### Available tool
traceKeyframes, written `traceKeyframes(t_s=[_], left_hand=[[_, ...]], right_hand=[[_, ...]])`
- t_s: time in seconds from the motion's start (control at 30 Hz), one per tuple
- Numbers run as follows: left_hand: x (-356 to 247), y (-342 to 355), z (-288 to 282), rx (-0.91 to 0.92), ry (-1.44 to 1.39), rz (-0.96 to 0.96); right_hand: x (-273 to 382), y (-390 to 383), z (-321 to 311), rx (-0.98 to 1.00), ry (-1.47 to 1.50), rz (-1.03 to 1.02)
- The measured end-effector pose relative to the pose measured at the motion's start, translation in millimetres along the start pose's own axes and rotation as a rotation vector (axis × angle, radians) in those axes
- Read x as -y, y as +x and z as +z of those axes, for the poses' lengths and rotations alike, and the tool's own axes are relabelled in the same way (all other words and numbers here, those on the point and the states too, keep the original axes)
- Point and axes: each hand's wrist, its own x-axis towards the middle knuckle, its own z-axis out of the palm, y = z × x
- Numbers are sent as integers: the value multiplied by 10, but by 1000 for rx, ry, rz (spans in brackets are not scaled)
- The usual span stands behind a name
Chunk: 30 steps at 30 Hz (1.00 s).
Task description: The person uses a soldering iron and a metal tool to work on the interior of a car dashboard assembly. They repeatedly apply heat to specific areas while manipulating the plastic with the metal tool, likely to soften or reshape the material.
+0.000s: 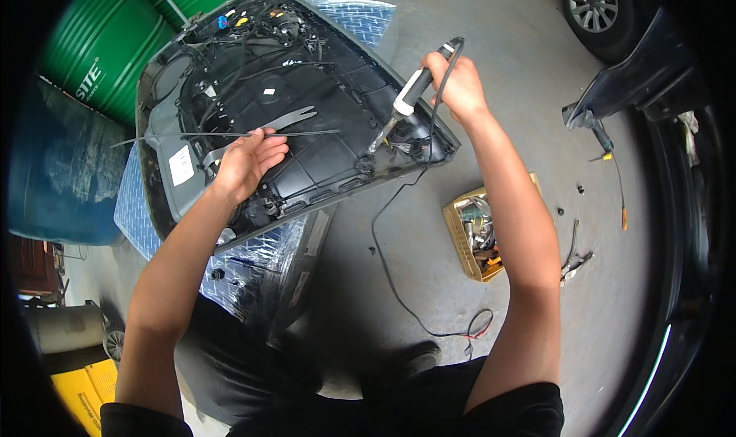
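Observation:
My left hand (247, 165) pinches a long thin black rod (314, 133) between thumb and forefinger, its other fingers loosely curled. The rod lies across and above a black car door panel (330, 100), which rests with its inner side up. My right hand (461, 88) grips a black-and-white soldering iron (414, 90). The iron's metal tip points down at the panel's near right corner, beside some small wires; whether it touches is unclear. A grey forked trim tool (291, 119) lies on the panel, partly behind my left hand and the rod.
The panel sits on a wrapped, blue-patterned support (257, 284). The iron's cable (383, 253) loops down to the floor. A yellow basket of tools (452, 238), pliers (573, 264) and a screwdriver (624, 218) are on the right. Green drums (107, 54) stand at the far left.

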Motion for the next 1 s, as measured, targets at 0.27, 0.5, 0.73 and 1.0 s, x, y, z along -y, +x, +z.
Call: traceKeyframes(t_s=[0.27, 0.5, 0.73, 1.0], left_hand=[[2, 2, 7, -26, -3, -9], [-16, 12, 8, -22, -8, -22], [-4, 24, -15, -28, -12, -30], [-6, 37, -41, -12, -10, -35]], right_hand=[[-47, 23, -50, -24, 8, 37], [-120, 96, -124, -11, 131, -38], [-212, 100, -87, 57, 132, 2], [-406, 210, -72, 79, 179, 27]])
